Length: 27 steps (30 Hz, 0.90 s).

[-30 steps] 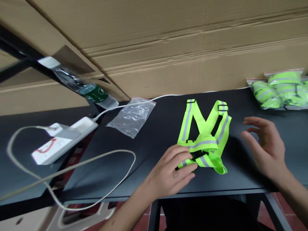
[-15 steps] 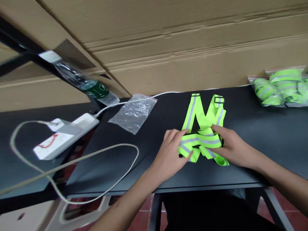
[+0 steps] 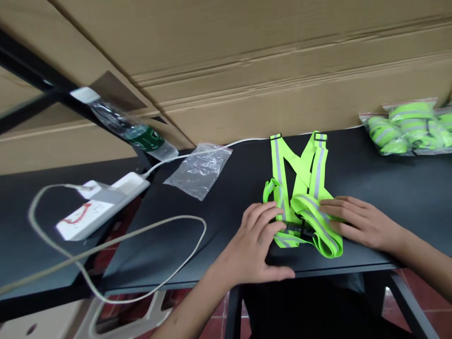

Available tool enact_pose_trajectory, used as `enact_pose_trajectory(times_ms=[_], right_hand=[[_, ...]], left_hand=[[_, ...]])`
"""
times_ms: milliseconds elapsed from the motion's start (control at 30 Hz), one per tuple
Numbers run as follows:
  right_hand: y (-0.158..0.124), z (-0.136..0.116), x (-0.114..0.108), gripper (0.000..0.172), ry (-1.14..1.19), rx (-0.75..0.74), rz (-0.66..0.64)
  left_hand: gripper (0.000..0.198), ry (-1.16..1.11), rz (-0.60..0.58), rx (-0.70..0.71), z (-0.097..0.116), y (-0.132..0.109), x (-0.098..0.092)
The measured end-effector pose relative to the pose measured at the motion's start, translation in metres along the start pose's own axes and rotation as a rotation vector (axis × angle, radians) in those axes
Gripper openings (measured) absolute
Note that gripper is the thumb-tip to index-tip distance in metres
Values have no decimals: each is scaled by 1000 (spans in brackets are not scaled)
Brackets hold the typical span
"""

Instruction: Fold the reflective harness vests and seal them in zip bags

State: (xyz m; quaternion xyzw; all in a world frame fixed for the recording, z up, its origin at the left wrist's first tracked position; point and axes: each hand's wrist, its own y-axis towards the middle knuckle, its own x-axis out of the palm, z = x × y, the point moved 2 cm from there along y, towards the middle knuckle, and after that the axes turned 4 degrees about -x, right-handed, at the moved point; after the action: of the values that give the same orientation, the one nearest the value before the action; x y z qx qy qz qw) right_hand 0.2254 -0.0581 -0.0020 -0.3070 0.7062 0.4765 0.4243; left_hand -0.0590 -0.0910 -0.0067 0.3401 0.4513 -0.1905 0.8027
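Observation:
A neon yellow-green reflective strap vest (image 3: 303,188) with grey stripes lies partly folded on the black table (image 3: 388,188), its two straps reaching toward the cardboard wall. My left hand (image 3: 256,245) lies flat with fingers spread on the vest's lower left folds. Resting on the lower right part of the vest is my right hand (image 3: 356,221), its fingers stretched out and pressing the band down. Neither hand grips anything.
An empty clear plastic bag (image 3: 199,169) lies left of the vest. Bagged folded vests (image 3: 406,127) sit at the far right. A white power strip (image 3: 102,202) with a looping cable (image 3: 141,235) and a tilted water bottle (image 3: 134,132) are at left. Cardboard (image 3: 247,56) stands behind.
My right hand came in from the right onto the vest. Both hands shifted the lower folds, and the straps now lie straighter toward the wall. The hands now press flat.

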Motion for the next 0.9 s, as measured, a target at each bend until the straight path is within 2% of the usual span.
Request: enact_pose_trajectory(times_ms=[33,100,167,233,333,400,467,533,633,733,800,900], right_hand=[[-2,-2,0,22,-10,17,-11],[-6,-5,-1,22,23,74,-37],[-7,-7,-4,24,117,149,-60],[-6,-11,-5,26,211,251,-36],[0,-19,-2,27,242,471,75],[7,-25,5,40,172,595,115],[16,-28,10,55,96,642,111],[25,-27,10,57,78,654,134],[29,-22,2,52,146,665,270],[20,-22,-5,58,195,675,471],[6,-26,-4,62,250,701,625],[-20,-33,-1,57,396,795,795]], left_hand=[[63,-56,3,-26,2,-3,0],[40,-103,46,-92,7,-7,2],[25,-35,101,-153,13,-7,4],[23,70,129,-180,20,-4,7],[16,118,112,-148,27,3,11],[15,117,102,-90,30,11,13],[16,153,119,-38,31,20,14],[16,203,175,-7,31,29,15],[14,246,287,8,32,34,15],[16,300,366,-39,33,29,14],[23,346,338,-115,32,21,15],[39,387,193,-256,29,5,14]])
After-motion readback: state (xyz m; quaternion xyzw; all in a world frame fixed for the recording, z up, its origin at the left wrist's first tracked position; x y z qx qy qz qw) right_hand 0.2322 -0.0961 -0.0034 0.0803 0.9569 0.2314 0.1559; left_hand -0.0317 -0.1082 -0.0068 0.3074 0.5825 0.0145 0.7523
